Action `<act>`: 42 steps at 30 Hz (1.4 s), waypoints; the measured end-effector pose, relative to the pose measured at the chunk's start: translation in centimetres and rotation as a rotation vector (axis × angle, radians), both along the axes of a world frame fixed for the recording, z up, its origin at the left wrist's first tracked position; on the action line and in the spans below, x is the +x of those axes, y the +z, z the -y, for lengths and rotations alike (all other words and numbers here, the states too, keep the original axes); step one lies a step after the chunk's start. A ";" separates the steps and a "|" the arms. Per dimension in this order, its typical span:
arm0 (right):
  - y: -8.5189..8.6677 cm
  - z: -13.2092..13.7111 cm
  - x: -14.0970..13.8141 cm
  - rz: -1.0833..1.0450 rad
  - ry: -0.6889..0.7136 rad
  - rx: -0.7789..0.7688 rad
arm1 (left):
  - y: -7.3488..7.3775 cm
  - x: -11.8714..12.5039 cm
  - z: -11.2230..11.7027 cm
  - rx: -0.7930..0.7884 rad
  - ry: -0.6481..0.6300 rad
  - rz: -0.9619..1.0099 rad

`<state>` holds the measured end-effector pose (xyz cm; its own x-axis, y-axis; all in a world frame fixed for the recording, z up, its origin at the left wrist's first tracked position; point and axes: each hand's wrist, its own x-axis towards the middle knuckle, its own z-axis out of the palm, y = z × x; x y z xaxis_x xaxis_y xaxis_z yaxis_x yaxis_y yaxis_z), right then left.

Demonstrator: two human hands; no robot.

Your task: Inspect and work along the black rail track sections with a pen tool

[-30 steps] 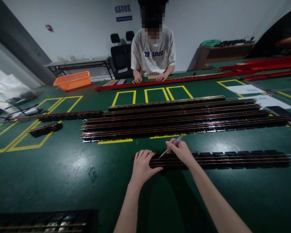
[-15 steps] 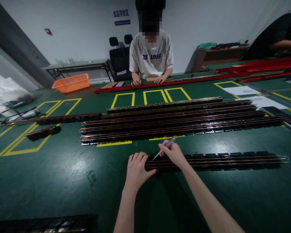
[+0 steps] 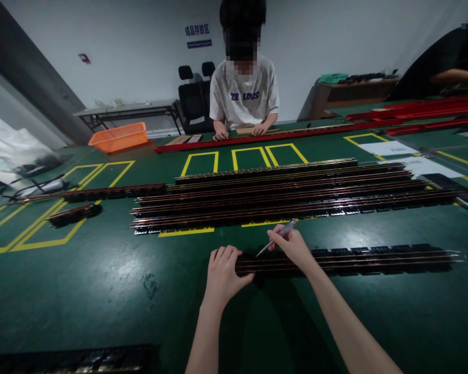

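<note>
A long black strip with copper-coloured lines (image 3: 359, 258) lies crosswise on the green table in front of me. My left hand (image 3: 223, 272) is closed around its left end, thumb on the near side and fingers on the far side. Above the strip, my right hand (image 3: 290, 245) grips a slim screwdriver-like tool (image 3: 284, 228) with a clear handle, held like a pen. Its thin metal tip points down-left at the strip just right of my left hand. Whether the tip touches cannot be made out.
Several similar strips (image 3: 276, 192) lie side by side beyond my hands. A short piece (image 3: 73, 214) sits to the left, another strip (image 3: 66, 359) at the lower left. A phone (image 3: 454, 191) is at right. Across the table, a person (image 3: 244, 96) works behind a red rail (image 3: 203, 146) near an orange basket (image 3: 119, 137).
My right hand has moved a little to the right with the tool, its tip now farther from my left hand. The left hand keeps its hold on the strip's end.
</note>
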<state>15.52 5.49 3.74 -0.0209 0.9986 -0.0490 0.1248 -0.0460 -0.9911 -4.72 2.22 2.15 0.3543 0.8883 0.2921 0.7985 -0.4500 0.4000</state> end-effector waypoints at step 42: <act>-1.0 0.5 0.8 0.017 -0.088 0.038 | -0.5 0.8 0.2 0.013 -0.034 -0.013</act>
<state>16.35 4.95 2.73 0.0672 0.9977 -0.0110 0.1384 -0.0202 -0.9902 -3.91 2.07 1.62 0.3879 0.8720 0.2987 0.7876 -0.4819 0.3839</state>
